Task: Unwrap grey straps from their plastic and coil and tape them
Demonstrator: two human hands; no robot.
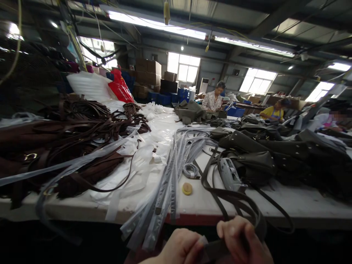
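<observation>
Low at the front edge of the table, my left hand [180, 245] is closed on one end of a dark olive strap [216, 250]. A small pale, clear-looking bit shows at its fingertips. My right hand [242, 238] is wrapped round the same strap a little further along; its lower fingers are partly hidden. From there the strap seems to loop up onto the table beside a grey tape dispenser-like tool [229, 174]. Left of that tool lie a yellow round tin [187, 189] and a small grey coil [191, 170].
Long strips in clear plastic sleeves [172, 176] hang over the table edge [198, 219]. Brown bags with straps [68, 135] are heaped on the left, olive bags [258, 150] on the right. White plastic wrapping [154, 128] lies between them. Several people sit further back.
</observation>
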